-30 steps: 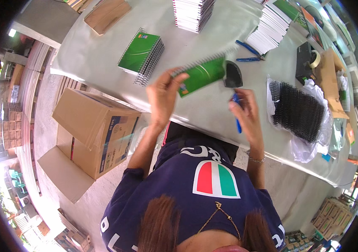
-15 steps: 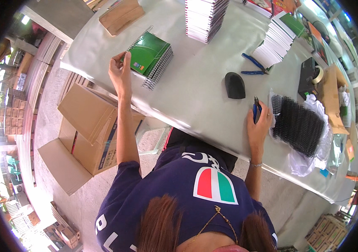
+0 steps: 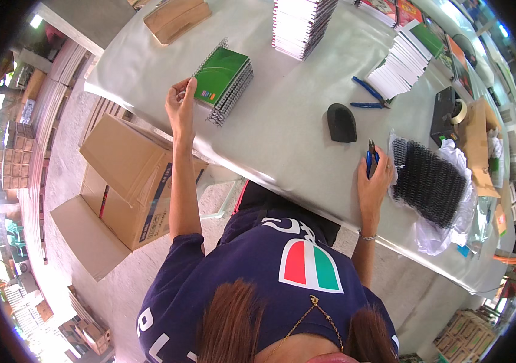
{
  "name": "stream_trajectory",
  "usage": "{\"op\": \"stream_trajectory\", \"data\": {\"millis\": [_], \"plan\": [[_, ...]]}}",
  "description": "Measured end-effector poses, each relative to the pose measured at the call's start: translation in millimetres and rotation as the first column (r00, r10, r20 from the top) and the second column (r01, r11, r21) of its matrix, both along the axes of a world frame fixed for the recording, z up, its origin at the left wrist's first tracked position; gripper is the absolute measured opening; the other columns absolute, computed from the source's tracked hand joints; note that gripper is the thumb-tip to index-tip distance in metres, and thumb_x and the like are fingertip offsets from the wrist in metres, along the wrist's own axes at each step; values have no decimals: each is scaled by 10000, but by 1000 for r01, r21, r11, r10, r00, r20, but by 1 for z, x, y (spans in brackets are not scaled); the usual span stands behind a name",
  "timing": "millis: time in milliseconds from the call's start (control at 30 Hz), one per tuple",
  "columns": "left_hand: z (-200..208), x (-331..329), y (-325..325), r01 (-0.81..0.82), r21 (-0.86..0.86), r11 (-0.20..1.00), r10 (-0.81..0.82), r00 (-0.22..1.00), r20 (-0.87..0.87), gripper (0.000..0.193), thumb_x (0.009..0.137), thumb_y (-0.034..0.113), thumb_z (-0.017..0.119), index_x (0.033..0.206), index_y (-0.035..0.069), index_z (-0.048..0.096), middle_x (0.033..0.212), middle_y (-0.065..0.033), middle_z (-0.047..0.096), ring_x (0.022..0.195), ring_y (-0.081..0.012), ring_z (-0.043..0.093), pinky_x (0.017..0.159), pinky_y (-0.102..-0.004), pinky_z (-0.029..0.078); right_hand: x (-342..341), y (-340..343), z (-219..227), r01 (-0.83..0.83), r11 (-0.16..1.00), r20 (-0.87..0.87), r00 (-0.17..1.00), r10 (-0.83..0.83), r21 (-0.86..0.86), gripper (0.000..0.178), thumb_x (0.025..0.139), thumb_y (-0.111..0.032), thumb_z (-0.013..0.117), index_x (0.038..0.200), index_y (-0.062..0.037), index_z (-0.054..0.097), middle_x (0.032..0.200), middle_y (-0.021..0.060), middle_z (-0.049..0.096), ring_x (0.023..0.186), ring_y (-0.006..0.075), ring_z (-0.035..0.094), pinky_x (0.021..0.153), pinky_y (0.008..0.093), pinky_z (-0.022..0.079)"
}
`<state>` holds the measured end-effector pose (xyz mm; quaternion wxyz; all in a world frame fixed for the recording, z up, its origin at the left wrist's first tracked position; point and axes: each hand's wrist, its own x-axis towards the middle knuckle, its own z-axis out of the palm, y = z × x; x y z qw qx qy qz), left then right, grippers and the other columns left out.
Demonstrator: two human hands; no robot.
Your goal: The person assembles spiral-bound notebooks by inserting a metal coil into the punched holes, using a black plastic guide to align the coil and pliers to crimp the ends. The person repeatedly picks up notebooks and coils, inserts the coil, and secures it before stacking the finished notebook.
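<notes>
Several green-covered spiral notebooks (image 3: 224,71) lie in a small stack on the left part of the table, wire coils showing along their edges. At the stack's near left corner, my left hand (image 3: 180,104) has its fingers bent and its thumb against the top cover's edge, closed on that corner. Some of its fingertips are hidden. My right hand (image 3: 376,178) rests on the table near its front edge, wrapped round small cutters with blue handles (image 3: 369,162), jaws pointing away from me. Just right of it lies a bundle of black wire coils (image 3: 428,184) on white plastic wrapping.
A black, rounded block (image 3: 341,123) and blue-handled pliers (image 3: 369,92) lie mid-table. Farther off stand a tall notebook stack (image 3: 297,27), a leaning paper pile (image 3: 398,65) and a brown board (image 3: 176,19). A black box (image 3: 443,115) is at right; an open carton (image 3: 126,181) stands left below the table.
My left hand has shifted slightly right, with its thumb now at the top notebook's edge. My right hand keeps hold of the cutters in nearly the same place.
</notes>
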<state>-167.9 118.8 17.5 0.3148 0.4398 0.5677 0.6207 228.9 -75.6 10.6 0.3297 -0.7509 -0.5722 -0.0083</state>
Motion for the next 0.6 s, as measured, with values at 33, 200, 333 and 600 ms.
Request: {"op": "stream_trajectory", "data": {"millis": [33,200,333,600], "plan": [[0,0,0,2,0,1000,-2,1000,1,440,894,358,758,1121,-11,681,970,-52,667,886,-104,554,805,-257,449,1,0,0,-1,1000,-1,1000,1,0,446,903,-144,654,1317,-39,528,1201,179,583,1156,365,519,1037,473,367],[0,7,-2,28,108,994,-31,999,28,406,957,329,695,1162,-20,663,1019,-60,672,957,-116,587,867,-265,457,2,1,-2,5,1000,0,1000,-5,-5,449,905,-150,653,1321,-39,527,1209,173,587,1172,364,518,1044,475,366],[4,10,-7,28,95,995,-26,999,-22,399,989,315,655,1189,-30,663,1043,-71,686,974,-117,602,886,-264,461,1,0,-2,4,1000,-2,1000,-4,-11,449,906,-155,654,1320,-40,527,1210,171,588,1178,364,517,1049,477,364],[10,13,-13,-6,82,997,15,993,-117,426,994,339,645,1201,-32,683,1025,-76,704,948,-113,613,859,-257,470,1,1,-1,-11,1000,5,1000,11,12,442,908,-161,654,1315,-45,526,1201,169,590,1170,361,519,1051,477,362]]}}
